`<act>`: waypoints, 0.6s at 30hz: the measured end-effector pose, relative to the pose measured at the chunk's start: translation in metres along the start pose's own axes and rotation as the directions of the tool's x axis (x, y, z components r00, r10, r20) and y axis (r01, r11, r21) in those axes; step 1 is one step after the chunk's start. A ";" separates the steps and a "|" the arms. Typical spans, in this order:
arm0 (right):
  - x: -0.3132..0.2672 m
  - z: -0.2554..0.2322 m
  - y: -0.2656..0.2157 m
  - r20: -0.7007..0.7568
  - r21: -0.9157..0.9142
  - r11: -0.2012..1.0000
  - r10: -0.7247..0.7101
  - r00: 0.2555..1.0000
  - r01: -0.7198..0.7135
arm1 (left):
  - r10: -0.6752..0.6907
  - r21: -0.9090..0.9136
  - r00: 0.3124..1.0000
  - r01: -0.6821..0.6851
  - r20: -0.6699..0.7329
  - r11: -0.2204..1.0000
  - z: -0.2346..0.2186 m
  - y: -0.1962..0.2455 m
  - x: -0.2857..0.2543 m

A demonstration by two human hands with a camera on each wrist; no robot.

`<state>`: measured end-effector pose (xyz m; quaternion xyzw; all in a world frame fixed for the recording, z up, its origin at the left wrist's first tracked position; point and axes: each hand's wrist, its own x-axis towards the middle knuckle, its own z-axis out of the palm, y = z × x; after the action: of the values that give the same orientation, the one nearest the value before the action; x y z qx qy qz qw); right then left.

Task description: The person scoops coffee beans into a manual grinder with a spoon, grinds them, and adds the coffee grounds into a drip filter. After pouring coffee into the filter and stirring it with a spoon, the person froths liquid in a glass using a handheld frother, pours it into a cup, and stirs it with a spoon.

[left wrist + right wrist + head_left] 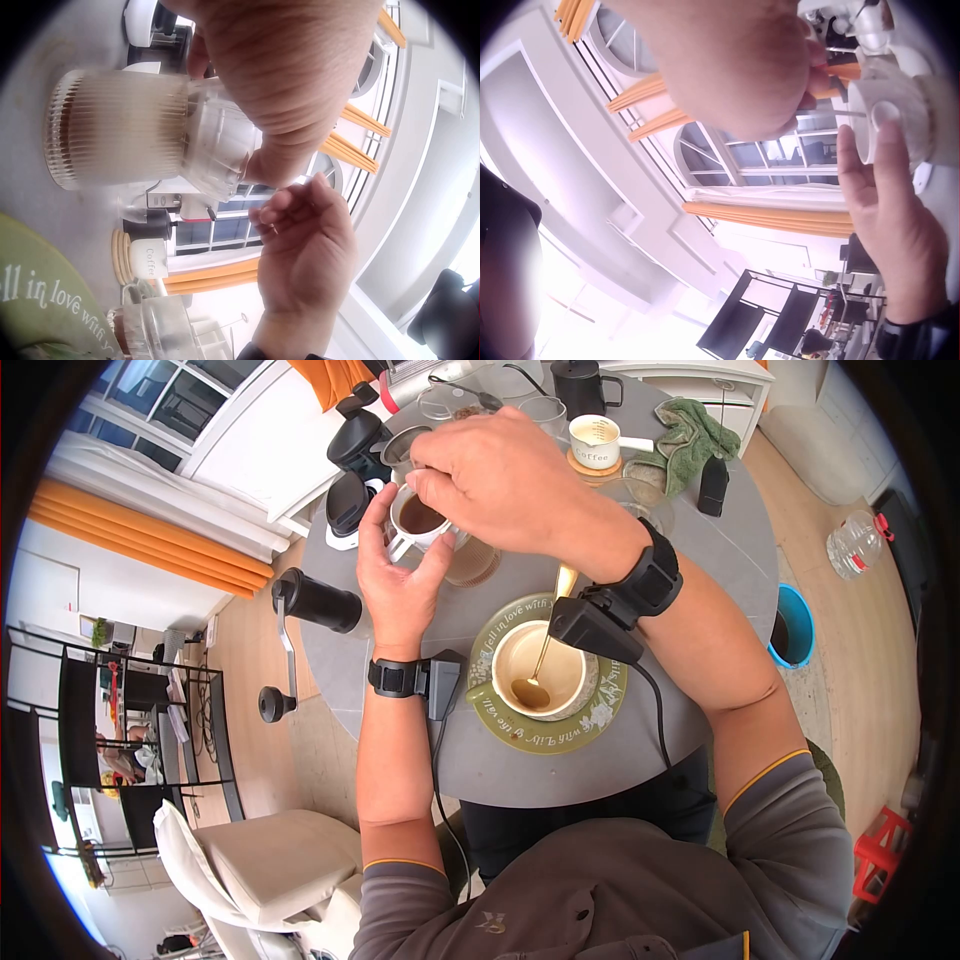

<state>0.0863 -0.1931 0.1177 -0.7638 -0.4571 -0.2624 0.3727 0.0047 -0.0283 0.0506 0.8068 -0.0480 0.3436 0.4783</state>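
Note:
My left hand (pixel 400 585) grips a white coffee dripper (pixel 399 546), thumb on one side and fingers on the other. Dark brown coffee (pixel 418 516) shows inside it. The dripper sits on a ribbed glass (pixel 124 127), with some brown liquid near its base. Above the rim, my right hand (pixel 510 485) pinches a thin grey stick (pixel 850 113) that reaches down into the dripper; its lower end is hidden. Nearer my body, a cream mug (pixel 508 650) with a gold spoon (pixel 544 660) in it stands on a green plate (pixel 490 732) with white lettering.
Left of the hands, a black hand grinder (pixel 325 602) lies near the table edge. Black-and-white appliances (pixel 350 500) stand behind it. Toward the back right are a white Coffee cup (pixel 597 452) on a wooden coaster, a black kettle (pixel 580 392) and a green towel (pixel 690 440).

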 end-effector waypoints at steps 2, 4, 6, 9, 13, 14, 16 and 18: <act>0.001 0.000 0.000 0.002 0.006 1.000 0.002 1.000 -0.002 | -0.005 -0.005 1.000 0.005 -0.001 1.000 0.000 0.000 0.000; 0.001 -0.001 0.000 0.003 0.013 1.000 0.004 1.000 -0.004 | -0.010 -0.026 1.000 0.010 -0.007 1.000 0.001 0.000 0.000; 0.000 0.000 -0.001 -0.017 -0.005 1.000 -0.012 1.000 0.012 | 0.001 -0.017 1.000 -0.001 -0.005 1.000 0.000 -0.001 0.000; 0.000 0.001 0.000 -0.021 -0.032 0.999 -0.019 1.000 0.019 | 0.007 -0.006 1.000 -0.007 -0.002 1.000 0.000 -0.003 0.000; 0.000 0.000 -0.001 -0.013 -0.015 1.000 -0.015 1.000 0.015 | 0.000 -0.017 1.000 0.000 0.000 1.000 0.000 -0.002 0.000; 0.001 -0.001 -0.001 -0.005 -0.015 1.000 -0.012 1.000 0.012 | 0.000 -0.017 1.000 0.000 0.000 1.000 0.000 -0.002 0.000; 0.001 -0.001 -0.001 0.003 -0.017 1.000 -0.009 1.000 0.009 | -0.001 -0.021 1.000 0.001 -0.004 1.000 0.000 -0.002 0.000; 0.001 0.000 -0.001 -0.007 -0.011 1.000 -0.014 1.000 0.014 | -0.004 -0.024 1.000 0.004 -0.005 1.000 0.000 -0.001 0.000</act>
<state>0.0858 -0.1925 0.1183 -0.7618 -0.4595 -0.2702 0.3680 0.0052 -0.0280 0.0492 0.8001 -0.0493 0.3441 0.4888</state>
